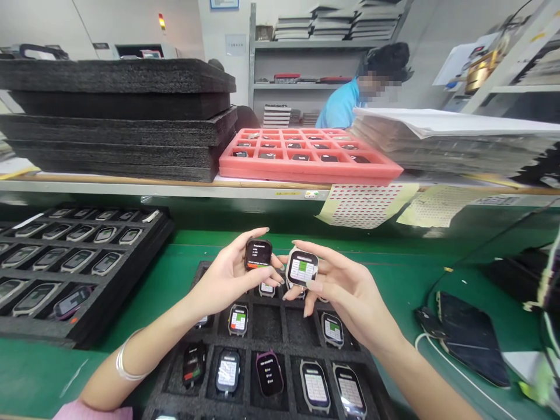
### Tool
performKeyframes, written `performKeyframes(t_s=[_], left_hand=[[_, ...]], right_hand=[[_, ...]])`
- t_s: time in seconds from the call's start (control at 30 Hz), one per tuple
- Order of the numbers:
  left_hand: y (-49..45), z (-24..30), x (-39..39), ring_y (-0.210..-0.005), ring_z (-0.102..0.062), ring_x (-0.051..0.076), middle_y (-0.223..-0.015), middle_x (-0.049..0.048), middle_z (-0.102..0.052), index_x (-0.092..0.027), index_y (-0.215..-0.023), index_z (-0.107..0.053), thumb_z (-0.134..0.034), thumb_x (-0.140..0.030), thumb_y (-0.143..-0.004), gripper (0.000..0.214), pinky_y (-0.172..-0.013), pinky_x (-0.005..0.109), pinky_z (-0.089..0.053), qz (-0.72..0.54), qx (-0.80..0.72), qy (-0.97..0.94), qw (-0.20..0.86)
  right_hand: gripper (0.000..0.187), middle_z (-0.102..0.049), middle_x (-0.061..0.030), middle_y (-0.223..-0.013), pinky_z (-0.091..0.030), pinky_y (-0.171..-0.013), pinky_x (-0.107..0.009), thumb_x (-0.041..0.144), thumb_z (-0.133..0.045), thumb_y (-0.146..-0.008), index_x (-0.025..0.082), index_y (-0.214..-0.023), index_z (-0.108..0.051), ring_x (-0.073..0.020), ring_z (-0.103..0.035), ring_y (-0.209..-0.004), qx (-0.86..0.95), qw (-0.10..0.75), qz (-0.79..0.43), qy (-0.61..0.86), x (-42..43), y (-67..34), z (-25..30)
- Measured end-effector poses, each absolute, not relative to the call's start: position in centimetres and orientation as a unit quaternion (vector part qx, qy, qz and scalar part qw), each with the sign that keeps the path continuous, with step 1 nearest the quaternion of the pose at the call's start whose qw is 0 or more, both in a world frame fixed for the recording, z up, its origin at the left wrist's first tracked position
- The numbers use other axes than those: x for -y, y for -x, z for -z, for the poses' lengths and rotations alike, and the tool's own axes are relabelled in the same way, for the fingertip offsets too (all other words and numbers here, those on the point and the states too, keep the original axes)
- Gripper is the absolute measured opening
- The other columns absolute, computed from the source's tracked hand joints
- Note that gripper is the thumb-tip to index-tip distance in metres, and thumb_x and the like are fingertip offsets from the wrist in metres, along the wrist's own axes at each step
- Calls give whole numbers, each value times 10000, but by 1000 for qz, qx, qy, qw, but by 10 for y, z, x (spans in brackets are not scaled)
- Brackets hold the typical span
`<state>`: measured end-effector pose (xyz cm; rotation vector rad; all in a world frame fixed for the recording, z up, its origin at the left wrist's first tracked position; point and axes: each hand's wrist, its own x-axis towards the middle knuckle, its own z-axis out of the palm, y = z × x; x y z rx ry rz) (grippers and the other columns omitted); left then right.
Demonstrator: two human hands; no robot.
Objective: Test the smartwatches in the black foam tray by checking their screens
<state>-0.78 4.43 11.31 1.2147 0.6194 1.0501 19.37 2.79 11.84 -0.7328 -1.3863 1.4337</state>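
My left hand (227, 277) holds a black smartwatch body (258, 254) with a dark screen and an orange bar at its bottom. My right hand (345, 289) grips a white-framed smartwatch body (301, 268) whose screen shows a green and white grid. Both hands hover side by side over a black foam tray (271, 324) on the green bench. The tray's cells hold several watch bodies with lit screens (238, 319), and one cell in its middle is bare.
A second black foam tray (26, 326) of watch bodies lies at the left. On the raised shelf stand stacked black foam sheets (118, 116), a red tray (306, 166) and paper stacks (450, 143). A person in blue (341, 105) works behind. Cables and a dark pouch (468, 335) lie right.
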Motion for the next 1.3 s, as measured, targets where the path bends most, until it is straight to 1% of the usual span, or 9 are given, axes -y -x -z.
performKeyframes(t_s=[0.2, 0.33, 0.47, 0.63, 0.83, 1.0, 1.13, 1.23, 1.3], left_hand=[[8, -114, -44, -800, -661, 152, -944, 52, -656, -165, -1307, -418, -663, -102, -778, 586, -817, 307, -533, -470, -275, -546, 637], [7, -113, -44, -759, -658, 161, -897, 47, -650, -166, -1283, -452, -654, -156, -794, 529, -760, 322, -546, -480, -275, -546, 629], [5, -111, -48, -681, -638, 145, -817, 35, -639, -149, -1252, -476, -618, -270, -851, 442, -669, 300, -555, -492, -291, -541, 617], [5, -109, -51, -631, -619, 129, -762, 22, -624, -130, -1231, -487, -603, -284, -862, 416, -592, 259, -545, -491, -298, -537, 617], [8, -111, -46, -765, -659, 150, -910, 43, -651, -155, -1305, -434, -650, -93, -767, 583, -781, 310, -539, -486, -272, -539, 632], [7, -112, -42, -797, -675, 180, -989, 81, -660, -166, -1368, -392, -722, -166, -752, 698, -813, 348, -532, -490, -275, -525, 639], [7, -110, -44, -751, -676, 172, -954, 77, -665, -151, -1380, -381, -741, -222, -753, 726, -786, 344, -542, -493, -283, -517, 641], [7, -109, -44, -792, -669, 173, -973, 80, -656, -154, -1416, -317, -749, -186, -739, 804, -793, 339, -540, -489, -270, -511, 653], [6, -107, -44, -846, -660, 177, -1019, 85, -637, -179, -1457, -221, -757, -143, -721, 912, -805, 337, -534, -480, -255, -508, 668]], right_hand=[[283, -710, -93, -881, -534, -418, -252, 269, -620, -887, 180, -1155, -633, -210, -701, -592, 563, 504, -561, 338, -30, -192, -116], [244, -723, -109, -928, -509, -381, -230, 256, -640, -880, 183, -1113, -643, -184, -683, -532, 564, 510, -547, 351, -32, -192, -114], [233, -721, -122, -972, -516, -385, -244, 291, -585, -905, 184, -1099, -657, -197, -689, -548, 555, 505, -569, 337, -31, -193, -116], [293, -704, -120, -1004, -547, -442, -261, 242, -572, -892, 190, -1173, -636, -226, -713, -644, 555, 487, -600, 309, -28, -193, -118], [487, -680, -126, -1061, -583, -457, -267, 213, -711, -809, 206, -1271, -555, -241, -717, -729, 603, 470, -567, 306, -29, -194, -114], [508, -682, -127, -1061, -597, -466, -277, 231, -721, -807, 202, -1281, -541, -241, -715, -743, 614, 460, -559, 315, -31, -194, -112], [563, -671, -130, -1104, -596, -480, -278, 210, -747, -781, 217, -1298, -524, -246, -715, -774, 617, 447, -569, 310, -29, -195, -114], [578, -666, -122, -1116, -594, -502, -271, 193, -741, -782, 222, -1312, -512, -243, -715, -800, 621, 442, -564, 319, -26, -194, -116], [571, -661, -115, -1139, -593, -536, -268, 186, -713, -804, 227, -1330, -493, -232, -714, -819, 627, 442, -546, 337, -24, -193, -116]])
